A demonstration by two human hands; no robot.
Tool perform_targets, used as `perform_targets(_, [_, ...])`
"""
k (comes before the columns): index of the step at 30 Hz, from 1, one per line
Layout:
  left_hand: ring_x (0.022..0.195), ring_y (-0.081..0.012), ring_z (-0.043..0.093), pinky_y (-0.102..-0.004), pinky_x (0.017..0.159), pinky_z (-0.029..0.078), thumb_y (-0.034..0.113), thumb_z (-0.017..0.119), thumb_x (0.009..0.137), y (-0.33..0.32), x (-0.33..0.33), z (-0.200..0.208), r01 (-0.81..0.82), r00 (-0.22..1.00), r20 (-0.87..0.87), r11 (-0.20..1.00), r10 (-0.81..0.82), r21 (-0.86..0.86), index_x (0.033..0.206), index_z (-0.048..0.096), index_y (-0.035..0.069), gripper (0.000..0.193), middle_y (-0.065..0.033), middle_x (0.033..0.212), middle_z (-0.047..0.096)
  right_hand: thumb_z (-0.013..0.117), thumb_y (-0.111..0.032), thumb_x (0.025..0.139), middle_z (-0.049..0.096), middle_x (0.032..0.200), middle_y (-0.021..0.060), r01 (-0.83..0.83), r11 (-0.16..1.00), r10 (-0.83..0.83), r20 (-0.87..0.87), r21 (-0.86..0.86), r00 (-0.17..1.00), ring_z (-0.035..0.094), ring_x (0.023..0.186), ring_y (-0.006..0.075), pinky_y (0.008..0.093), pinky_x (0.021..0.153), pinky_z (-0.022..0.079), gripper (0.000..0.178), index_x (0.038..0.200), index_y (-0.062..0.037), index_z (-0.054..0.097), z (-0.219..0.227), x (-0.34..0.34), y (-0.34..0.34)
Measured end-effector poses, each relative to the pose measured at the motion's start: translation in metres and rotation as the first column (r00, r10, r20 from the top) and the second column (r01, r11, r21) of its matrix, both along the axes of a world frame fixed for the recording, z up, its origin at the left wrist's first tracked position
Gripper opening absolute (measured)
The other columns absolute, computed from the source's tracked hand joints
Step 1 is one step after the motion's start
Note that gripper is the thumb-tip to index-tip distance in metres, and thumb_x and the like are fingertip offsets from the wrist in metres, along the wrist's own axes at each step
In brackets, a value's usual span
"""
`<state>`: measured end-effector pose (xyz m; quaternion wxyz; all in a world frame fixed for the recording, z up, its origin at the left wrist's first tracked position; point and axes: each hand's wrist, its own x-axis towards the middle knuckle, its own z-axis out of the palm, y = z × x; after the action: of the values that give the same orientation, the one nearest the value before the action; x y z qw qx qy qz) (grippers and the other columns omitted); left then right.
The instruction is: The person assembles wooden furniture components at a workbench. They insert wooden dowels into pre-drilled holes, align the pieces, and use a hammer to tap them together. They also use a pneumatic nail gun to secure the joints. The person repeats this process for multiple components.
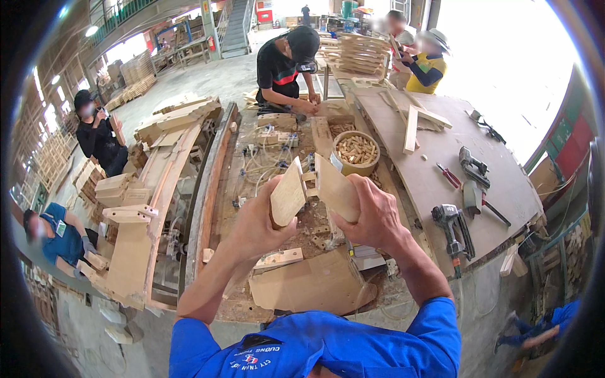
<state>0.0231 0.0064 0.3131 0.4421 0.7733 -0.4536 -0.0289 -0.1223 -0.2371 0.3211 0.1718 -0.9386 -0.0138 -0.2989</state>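
Note:
In front of me, above the workbench [220, 220], my left hand [257, 217] is wrapped round a pale wooden block [288, 194] with a slanted face. My right hand [377, 211] grips a second pale wooden block [337, 190] of similar shape. Short wooden pegs [309, 183] bridge the narrow gap between the two blocks, which tilt toward each other. Just beyond my right hand stands a round tub [357, 169] of wooden dowels. Hoses and small clamp fittings [271, 142] lie on the bench past my left hand.
A flat cardboard sheet [309, 286] lies on the near bench. Nail guns [449, 230], red-handled pliers [449, 176] and wood strips [411, 129] rest on the right-hand board [403, 170]. A co-worker [283, 69] works across the bench. Wood parts [129, 214] are piled at left.

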Motion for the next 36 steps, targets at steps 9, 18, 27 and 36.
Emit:
perform_targets(9, [0.084, -0.0429, 0.076, -0.0484, 0.079, 0.060, 0.021, 0.080, 0.082, 0.015, -0.014, 0.029, -0.066, 0.989, 0.147, 0.955, 0.024, 0.290, 0.157, 0.034, -0.003, 0.091, -0.0259, 0.092, 0.074, 0.083, -0.026, 0.079, 0.063, 0.102, 0.0186, -0.017, 0.993, -0.004, -0.184, -0.114, 0.983, 0.071, 0.088, 0.0428, 0.0534, 0.074, 0.059, 0.063, 0.126, -0.0043, 0.047, 0.011, -0.007, 0.005])
perform_targets(18, [0.085, -0.0424, 0.076, -0.0483, 0.079, 0.060, 0.016, 0.079, 0.081, 0.017, -0.008, 0.030, -0.021, 0.997, 0.076, 0.961, 0.000, 0.276, 0.154, 0.034, -0.008, 0.089, -0.0250, 0.088, 0.074, 0.083, -0.025, 0.080, 0.063, 0.101, 0.0200, -0.027, 0.995, 0.001, -0.276, -0.091, 0.961, 0.071, 0.087, 0.0441, 0.0547, 0.074, 0.059, 0.060, 0.121, -0.0020, 0.046, 0.012, 0.001, 0.018])
perform_targets(27, [0.082, -0.0433, 0.075, -0.0495, 0.077, 0.058, 0.019, 0.081, 0.080, 0.027, -0.004, 0.008, 0.013, 0.993, 0.102, 0.910, -0.061, 0.414, 0.150, 0.035, -0.011, 0.089, -0.0224, 0.082, 0.073, 0.083, -0.030, 0.083, 0.065, 0.101, 0.0230, -0.058, 0.997, 0.038, -0.368, -0.043, 0.929, 0.072, 0.085, 0.0448, 0.0530, 0.073, 0.059, 0.058, 0.118, 0.0000, 0.048, -0.008, 0.005, 0.026])
perform_targets(36, [0.097, -0.0417, 0.074, -0.0466, 0.085, 0.058, 0.042, 0.078, 0.094, 0.038, -0.015, -0.023, 0.155, 0.985, 0.050, 0.972, -0.166, 0.175, 0.156, 0.037, -0.003, 0.087, -0.0240, 0.105, 0.074, 0.092, -0.020, 0.070, 0.067, 0.101, 0.0197, -0.183, 0.983, 0.178, 0.130, 0.031, 0.975, 0.070, 0.088, 0.0402, 0.0497, 0.076, 0.057, 0.074, 0.128, -0.0029, 0.049, -0.087, 0.036, -0.007])
